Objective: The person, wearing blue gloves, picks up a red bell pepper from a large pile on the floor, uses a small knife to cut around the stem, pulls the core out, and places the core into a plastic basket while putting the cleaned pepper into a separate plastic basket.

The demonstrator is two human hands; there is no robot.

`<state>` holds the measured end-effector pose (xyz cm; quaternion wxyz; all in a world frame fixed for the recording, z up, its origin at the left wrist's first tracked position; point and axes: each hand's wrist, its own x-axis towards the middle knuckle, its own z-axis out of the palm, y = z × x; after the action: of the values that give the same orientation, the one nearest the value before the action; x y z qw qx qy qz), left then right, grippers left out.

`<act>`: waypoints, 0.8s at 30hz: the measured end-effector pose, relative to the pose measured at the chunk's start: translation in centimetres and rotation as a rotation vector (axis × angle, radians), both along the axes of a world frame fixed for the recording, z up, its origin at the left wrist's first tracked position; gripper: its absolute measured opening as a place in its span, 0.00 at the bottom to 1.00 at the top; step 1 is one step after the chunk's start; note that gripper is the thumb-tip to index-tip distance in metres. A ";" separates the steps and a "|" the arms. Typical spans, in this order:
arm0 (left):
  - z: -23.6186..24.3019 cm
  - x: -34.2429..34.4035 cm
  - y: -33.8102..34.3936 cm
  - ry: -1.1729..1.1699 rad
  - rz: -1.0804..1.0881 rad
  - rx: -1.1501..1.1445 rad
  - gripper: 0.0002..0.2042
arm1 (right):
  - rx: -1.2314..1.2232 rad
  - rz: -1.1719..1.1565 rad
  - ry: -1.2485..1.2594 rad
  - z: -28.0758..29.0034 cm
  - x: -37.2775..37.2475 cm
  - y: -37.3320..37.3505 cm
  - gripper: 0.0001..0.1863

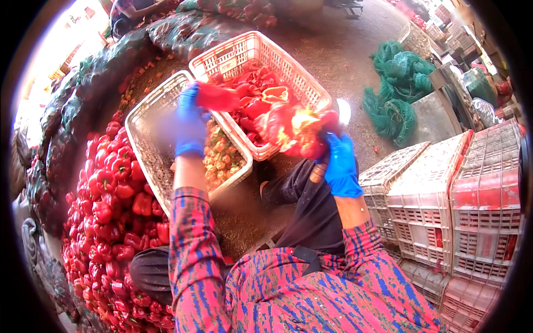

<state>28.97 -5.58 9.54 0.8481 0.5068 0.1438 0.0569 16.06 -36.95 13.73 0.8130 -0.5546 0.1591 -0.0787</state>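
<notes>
My left hand (190, 125), in a blue glove, is closed on a red bell pepper piece (217, 97) above the meeting rims of two crates; motion blurs it. My right hand (341, 166), gloved in blue too, grips an opened red bell pepper (300, 132) with pale seeds and flesh showing, smeared by motion. That pepper is over the near right corner of a pinkish-white crate (297, 72) holding red pepper pieces (252, 83). Below my left hand, a second whitish crate (150, 119) contains small yellow-green pepper cores (222, 158). The fingertips of both hands are partly hidden.
A large heap of whole red bell peppers (111, 222) lies at my left. Filled dark net sacks (61, 139) curve behind it. Stacked plastic crates (427, 200) stand at right, and green netting (400, 83) lies beyond them. Another person (130, 11) is at the far left.
</notes>
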 end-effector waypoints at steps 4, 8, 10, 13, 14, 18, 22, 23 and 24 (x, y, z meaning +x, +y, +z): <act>-1.5 -7.1 -6.4 -0.143 -0.299 -0.271 0.38 | 0.159 0.229 0.175 -0.7 1.5 4.1 0.13; -2.3 -15.2 -8.2 -0.072 -0.162 -0.743 0.39 | 0.125 0.413 0.271 -2.3 -0.4 9.0 0.12; -2.6 -16.7 -7.4 -0.105 -0.125 -0.806 0.34 | -0.208 0.475 0.108 -6.5 -1.3 9.9 0.21; -3.8 -19.3 -4.1 0.009 -0.035 -0.741 0.28 | -0.924 0.476 -0.165 -2.5 -3.0 10.9 0.43; -4.2 -19.9 -3.4 0.038 -0.036 -0.727 0.27 | -0.837 0.549 -0.298 -1.7 -2.9 11.2 0.42; -4.2 -21.7 -2.8 0.141 0.036 -0.606 0.22 | -1.089 0.981 -0.402 -1.0 -1.6 13.3 0.43; -3.9 -23.0 -2.0 -0.029 -0.011 -0.803 0.26 | -1.065 0.979 -0.473 -0.8 -1.6 13.8 0.31; -3.8 -23.0 -2.0 -0.073 -0.005 -0.804 0.27 | -0.974 0.946 -0.465 -1.9 -1.6 14.1 0.30; -3.6 -22.6 -2.2 -0.079 -0.016 -0.782 0.28 | -0.900 0.901 -0.450 -3.3 -1.4 14.0 0.29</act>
<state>6.37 -7.78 5.90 0.9825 0.1441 0.1179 0.0105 14.61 -22.93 10.45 0.4697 -0.8214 -0.3092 0.0956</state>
